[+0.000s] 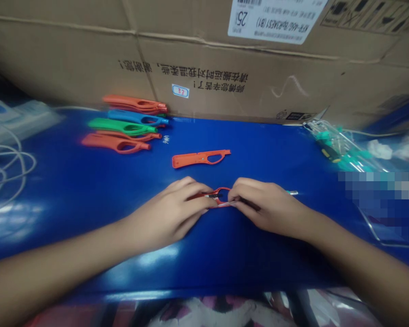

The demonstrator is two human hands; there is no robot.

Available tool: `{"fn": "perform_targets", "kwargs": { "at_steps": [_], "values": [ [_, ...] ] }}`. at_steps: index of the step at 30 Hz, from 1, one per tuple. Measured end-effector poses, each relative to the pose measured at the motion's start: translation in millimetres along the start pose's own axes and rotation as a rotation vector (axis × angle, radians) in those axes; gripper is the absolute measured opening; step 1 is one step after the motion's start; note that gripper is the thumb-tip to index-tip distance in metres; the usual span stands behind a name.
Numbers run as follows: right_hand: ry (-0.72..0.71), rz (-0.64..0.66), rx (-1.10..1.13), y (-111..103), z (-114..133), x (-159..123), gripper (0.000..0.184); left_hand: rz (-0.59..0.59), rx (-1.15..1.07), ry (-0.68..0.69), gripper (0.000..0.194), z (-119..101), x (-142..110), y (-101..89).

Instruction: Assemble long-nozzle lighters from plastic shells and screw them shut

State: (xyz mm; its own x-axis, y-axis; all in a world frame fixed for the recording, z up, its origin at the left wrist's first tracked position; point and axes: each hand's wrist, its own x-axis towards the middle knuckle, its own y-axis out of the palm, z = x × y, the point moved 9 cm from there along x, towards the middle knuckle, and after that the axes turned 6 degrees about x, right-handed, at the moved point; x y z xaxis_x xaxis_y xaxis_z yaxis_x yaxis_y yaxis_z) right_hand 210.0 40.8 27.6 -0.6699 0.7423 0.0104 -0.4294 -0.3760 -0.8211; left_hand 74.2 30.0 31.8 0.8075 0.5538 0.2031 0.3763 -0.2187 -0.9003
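An orange lighter casing half [224, 190] with a looped handle lies low over the blue table between my two hands. My left hand [177, 209] is closed on its left part, thumb and fingers pressing from both sides. Inside the casing, a small black and silver part [213, 196] shows beside the left fingertips. At the loop's right end, my right hand [264, 200] pinches a thin silvery piece [226, 204] against the casing; most of that piece is hidden by the fingers. A teal and silver tip [293, 193] sticks out behind the right hand. Just beyond lies another orange casing half [191, 159].
Orange, blue and green lighter casings [122, 125] are stacked at back left, with small metal bits [166, 140] beside them. A cardboard box [197, 59] walls the back. Metal rods with teal parts [341, 143] lie at right; a white cable [12, 168] coils at left.
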Motion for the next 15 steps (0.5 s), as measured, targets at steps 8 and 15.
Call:
{"fn": "perform_targets", "kwargs": {
  "at_steps": [8,15],
  "values": [
    [-0.03,-0.007,0.058,-2.8,5.1,-1.5,0.016,-0.017,-0.003,0.004,0.031,0.7,-0.5,-2.1],
    [-0.046,-0.026,0.064,-5.0,9.0,-2.4,0.018,-0.044,-0.027,0.006,0.031,0.2,-1.3,-4.3]
  ]
}}
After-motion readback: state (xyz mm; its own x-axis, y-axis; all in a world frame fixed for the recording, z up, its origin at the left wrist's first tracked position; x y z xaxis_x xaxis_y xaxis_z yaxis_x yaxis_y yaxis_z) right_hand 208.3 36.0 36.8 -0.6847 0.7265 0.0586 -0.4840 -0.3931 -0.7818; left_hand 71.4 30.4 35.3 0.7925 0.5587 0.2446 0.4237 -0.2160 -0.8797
